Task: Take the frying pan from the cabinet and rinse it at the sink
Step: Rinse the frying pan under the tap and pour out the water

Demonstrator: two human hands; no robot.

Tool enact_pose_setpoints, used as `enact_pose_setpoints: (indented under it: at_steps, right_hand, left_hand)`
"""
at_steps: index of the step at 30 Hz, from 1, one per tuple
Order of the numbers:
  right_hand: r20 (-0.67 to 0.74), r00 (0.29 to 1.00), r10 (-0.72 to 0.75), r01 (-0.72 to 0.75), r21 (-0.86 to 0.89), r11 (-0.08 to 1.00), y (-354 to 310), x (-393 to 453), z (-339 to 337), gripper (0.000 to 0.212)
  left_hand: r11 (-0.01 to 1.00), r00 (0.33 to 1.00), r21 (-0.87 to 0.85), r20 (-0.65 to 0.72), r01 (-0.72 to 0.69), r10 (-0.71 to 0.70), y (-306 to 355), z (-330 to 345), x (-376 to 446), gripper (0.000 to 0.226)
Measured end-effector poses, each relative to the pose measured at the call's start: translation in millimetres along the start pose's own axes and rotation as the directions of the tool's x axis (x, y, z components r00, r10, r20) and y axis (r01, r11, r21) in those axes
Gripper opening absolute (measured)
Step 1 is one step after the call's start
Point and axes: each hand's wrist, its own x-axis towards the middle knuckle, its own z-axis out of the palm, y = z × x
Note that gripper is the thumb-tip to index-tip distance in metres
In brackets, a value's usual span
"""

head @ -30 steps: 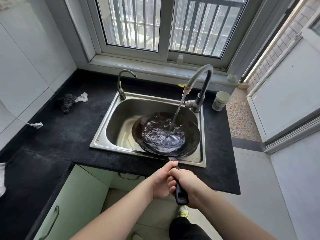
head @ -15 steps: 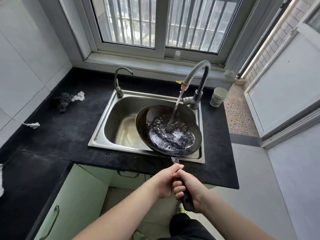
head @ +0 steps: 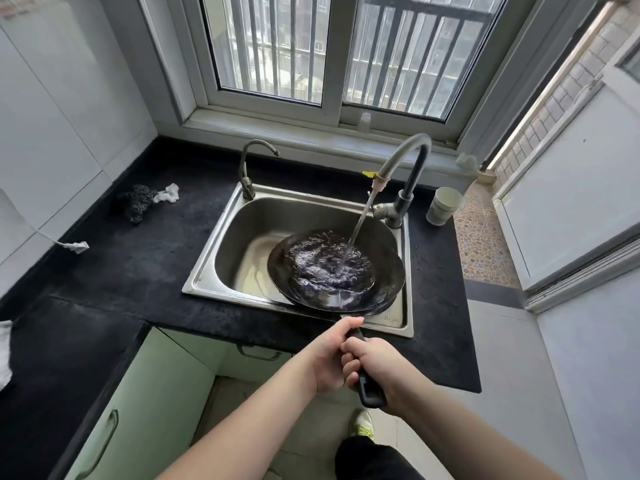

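Two hands clenched one handle while the pan rinsed over the sink.

Both the left hand (head: pixel 329 355) and right hand (head: pixel 377 368) wrapped their fingers around the pan's (head: pixel 336 271) black handle, left nearer the bowl. Its long axis ran from the hands forward into the steel sink (head: pixel 221 251), the dark, round, shallow bowl lying ahead, its near rim over the sink's front edge. Water from the curved tap (head: pixel 408 157) struck the glossy inside and pooled, frothing. The bench (head: pixel 121 265) looked matte black.
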Motion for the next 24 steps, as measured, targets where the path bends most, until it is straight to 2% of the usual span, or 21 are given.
enact_pose_setpoints:
  at_steps: [3, 4, 7, 9, 12, 16, 20, 24]
  right_hand:
    - [-0.019, 0.996, -0.087, 0.083, -0.165, 0.983, 7.8, -3.2, -1.6, 0.017]
    - [-0.029, 0.992, -0.127, 0.116, -0.235, 0.965, 11.0, -4.5, -2.6, 0.017]
    - [-0.040, 0.978, -0.203, 0.172, -0.389, 0.905, 21.6, -7.1, -7.7, 0.016]
    - [-0.017, 0.975, -0.220, 0.192, -0.424, 0.885, 27.6, -10.4, -11.4, 0.014]
    - [0.023, 0.977, -0.210, 0.203, -0.372, 0.906, 35.9, -14.6, -14.9, 0.016]
    - [0.057, 0.983, -0.173, 0.182, -0.270, 0.946, 43.1, -13.7, -13.0, 0.015]
    - [0.083, 0.990, -0.116, 0.127, -0.141, 0.982, 47.4, -11.8, -10.7, 0.020]
    - [0.104, 0.993, -0.062, 0.060, 0.027, 0.998, 44.5, -12.4, -9.3, 0.022]
  left_hand:
    - [0.995, 0.999, 0.084, -0.030, 0.045, -0.042, 3.0, 3.4, -5.9, 0.059]
    - [0.993, 0.998, 0.104, -0.054, 0.048, -0.042, 2.6, 5.1, -6.6, 0.056]
    - [1.000, 0.994, -0.019, -0.113, -0.013, 0.011, -0.9, 13.5, -9.3, 0.032]
    - [0.992, 0.989, -0.105, -0.132, -0.073, 0.059, -1.3, 21.5, -12.0, 0.038]
    - [0.972, 0.983, -0.198, -0.161, -0.123, 0.092, -4.1, 25.3, -9.3, 0.056]
    - [0.965, 0.969, -0.217, -0.228, -0.149, 0.099, -12.8, 24.0, -14.6, 0.037]
    - [0.954, 0.970, -0.259, -0.224, -0.149, 0.091, -13.7, 22.5, -21.0, 0.039]
    - [0.973, 0.957, -0.179, -0.276, -0.144, 0.091, -9.4, 25.0, -24.0, 0.044]
